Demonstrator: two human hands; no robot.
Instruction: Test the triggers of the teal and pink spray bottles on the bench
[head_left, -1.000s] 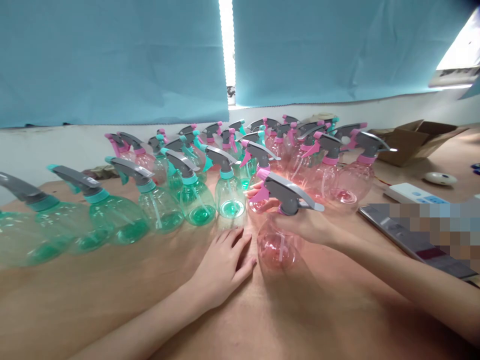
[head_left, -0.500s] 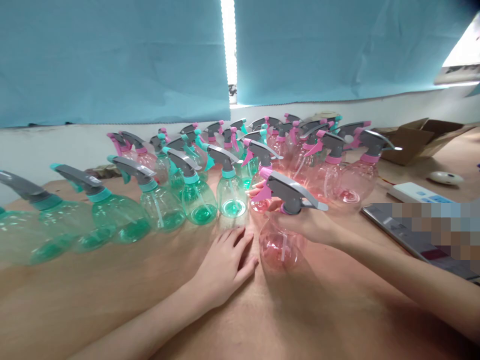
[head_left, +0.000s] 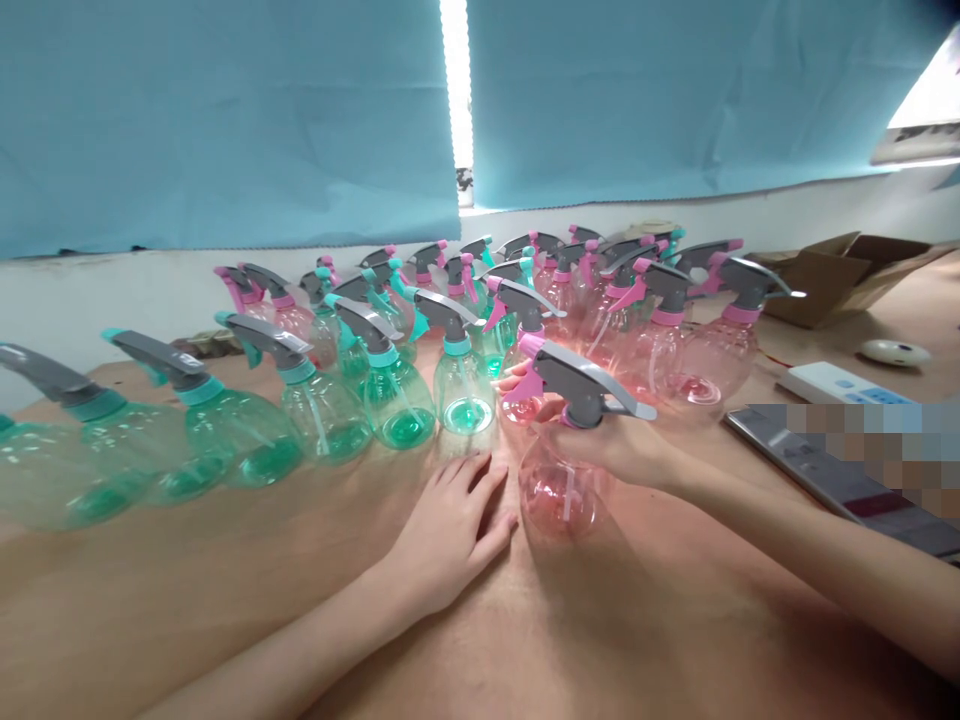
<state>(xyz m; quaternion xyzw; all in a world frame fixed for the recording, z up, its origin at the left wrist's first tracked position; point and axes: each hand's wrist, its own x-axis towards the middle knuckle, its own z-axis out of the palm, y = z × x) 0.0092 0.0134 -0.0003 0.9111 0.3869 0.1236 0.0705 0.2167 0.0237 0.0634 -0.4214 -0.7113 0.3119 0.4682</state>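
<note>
My left hand (head_left: 454, 530) lies palm down on the table, fingers stretched forward and thumb out to the right, holding nothing. To its right stands a clear pink spray bottle (head_left: 562, 495), upright, with a grey trigger head trimmed in pink. Behind that bottle, my right hand (head_left: 611, 450) curves around it just below the neck; the bottle hides part of the hand, and some fingertips show on its left side. Just beyond my left fingertips is a green spray bottle (head_left: 465, 385) with a turquoise collar. Another pink spray bottle (head_left: 529, 315) stands behind the held one.
A row of green spray bottles (head_left: 259, 445) runs along the left. More pink spray bottles (head_left: 712, 365) crowd the back right. Farther right lie a cardboard box (head_left: 817, 285), a white computer mouse (head_left: 895, 352), a white power strip (head_left: 840, 385) and a phone (head_left: 795, 460). Blue curtains (head_left: 225, 120) hang behind.
</note>
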